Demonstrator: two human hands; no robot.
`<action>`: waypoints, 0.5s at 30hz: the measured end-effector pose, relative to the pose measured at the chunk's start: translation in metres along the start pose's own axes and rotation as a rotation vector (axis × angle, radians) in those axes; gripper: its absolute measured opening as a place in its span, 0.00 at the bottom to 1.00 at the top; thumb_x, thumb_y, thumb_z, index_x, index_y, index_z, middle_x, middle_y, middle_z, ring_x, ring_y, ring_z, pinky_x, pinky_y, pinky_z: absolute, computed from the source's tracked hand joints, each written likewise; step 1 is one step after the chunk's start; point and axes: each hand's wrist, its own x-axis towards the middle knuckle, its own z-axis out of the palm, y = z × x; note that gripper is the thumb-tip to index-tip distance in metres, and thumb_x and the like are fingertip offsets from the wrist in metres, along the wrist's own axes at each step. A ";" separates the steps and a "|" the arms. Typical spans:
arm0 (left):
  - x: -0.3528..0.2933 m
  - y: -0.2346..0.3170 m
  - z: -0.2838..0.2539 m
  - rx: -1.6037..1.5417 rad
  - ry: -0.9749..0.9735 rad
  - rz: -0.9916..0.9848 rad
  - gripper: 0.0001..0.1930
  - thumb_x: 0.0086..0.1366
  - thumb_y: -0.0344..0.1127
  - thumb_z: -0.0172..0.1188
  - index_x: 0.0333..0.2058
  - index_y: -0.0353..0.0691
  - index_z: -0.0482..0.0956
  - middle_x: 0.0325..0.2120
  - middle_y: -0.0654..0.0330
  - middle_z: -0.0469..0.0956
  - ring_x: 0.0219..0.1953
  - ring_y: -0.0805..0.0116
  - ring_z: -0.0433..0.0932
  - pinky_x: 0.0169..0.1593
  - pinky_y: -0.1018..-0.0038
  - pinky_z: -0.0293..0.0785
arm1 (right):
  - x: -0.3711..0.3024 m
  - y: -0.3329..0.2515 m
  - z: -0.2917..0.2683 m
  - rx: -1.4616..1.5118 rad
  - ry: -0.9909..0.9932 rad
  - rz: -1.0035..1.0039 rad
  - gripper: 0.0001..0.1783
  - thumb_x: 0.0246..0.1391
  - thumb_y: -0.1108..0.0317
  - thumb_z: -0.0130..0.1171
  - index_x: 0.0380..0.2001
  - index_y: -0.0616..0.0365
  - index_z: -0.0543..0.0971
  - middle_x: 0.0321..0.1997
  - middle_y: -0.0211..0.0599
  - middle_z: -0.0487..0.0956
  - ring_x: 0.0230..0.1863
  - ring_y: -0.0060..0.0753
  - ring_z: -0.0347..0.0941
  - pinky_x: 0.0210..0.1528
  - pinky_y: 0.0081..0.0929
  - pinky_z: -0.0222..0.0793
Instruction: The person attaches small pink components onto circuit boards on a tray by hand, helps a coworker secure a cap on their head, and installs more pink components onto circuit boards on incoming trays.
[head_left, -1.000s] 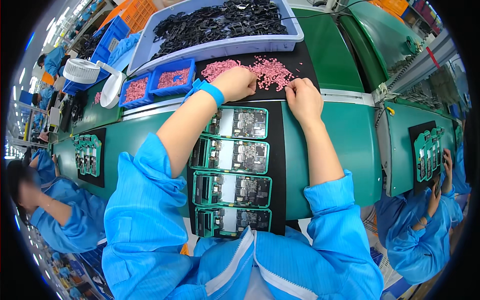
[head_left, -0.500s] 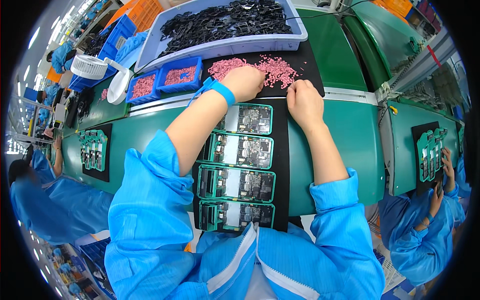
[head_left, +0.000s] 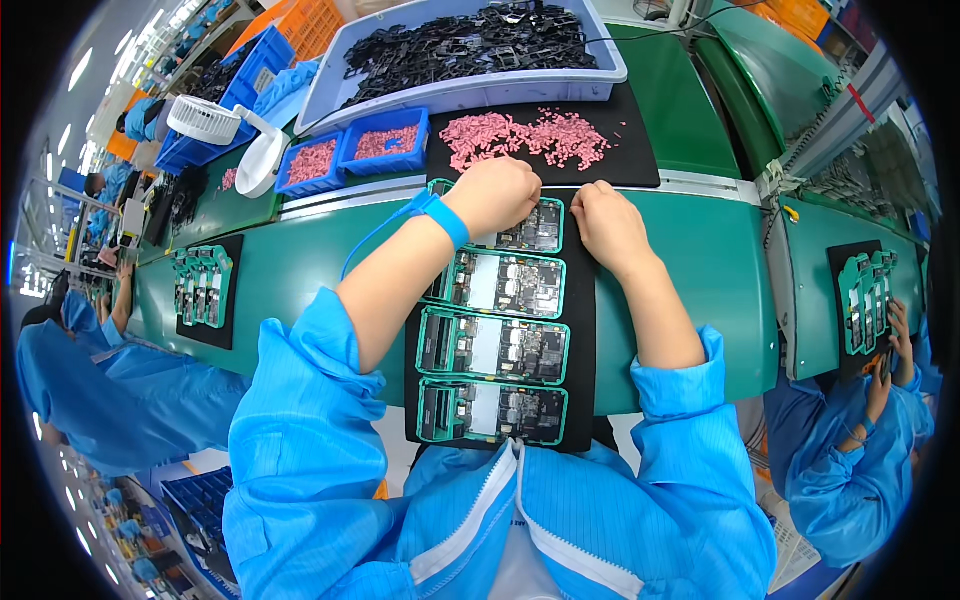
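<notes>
Several opened phone housings with green rims and exposed circuit boards [head_left: 500, 348] lie in a column on a long black mat [head_left: 582, 350] in front of me. My left hand [head_left: 497, 198], with a blue wrist strap [head_left: 441, 217] on its wrist, is over the farthest phone [head_left: 543, 226] and hides part of it. Its fingers are pinched together; what they hold, if anything, is hidden. Just right of that phone is my right hand [head_left: 609, 228], fingertips closed above the mat's far right edge. Whatever it may hold is too small to make out. Beyond both hands lie small pink pieces [head_left: 560, 137] in loose piles.
Two blue bins [head_left: 385, 140] of pink pieces stand at the far left of the piles. Behind them, a large pale tub [head_left: 470, 92] holds tangled black plastic parts. A white fan [head_left: 204, 120] stands farther left. Co-workers sit at both sides, with phones on mats before them.
Both hands have drawn back toward me from the edge of the pink piles to the farthest phone. The whole view has shifted slightly.
</notes>
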 end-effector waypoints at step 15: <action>-0.004 0.018 0.001 0.385 0.034 0.140 0.03 0.50 0.33 0.60 0.22 0.45 0.82 0.26 0.62 0.79 0.35 0.64 0.78 0.42 0.69 0.74 | 0.001 0.003 -0.002 -0.004 0.037 -0.128 0.04 0.50 0.72 0.56 0.27 0.60 0.77 0.31 0.45 0.77 0.38 0.49 0.76 0.41 0.42 0.72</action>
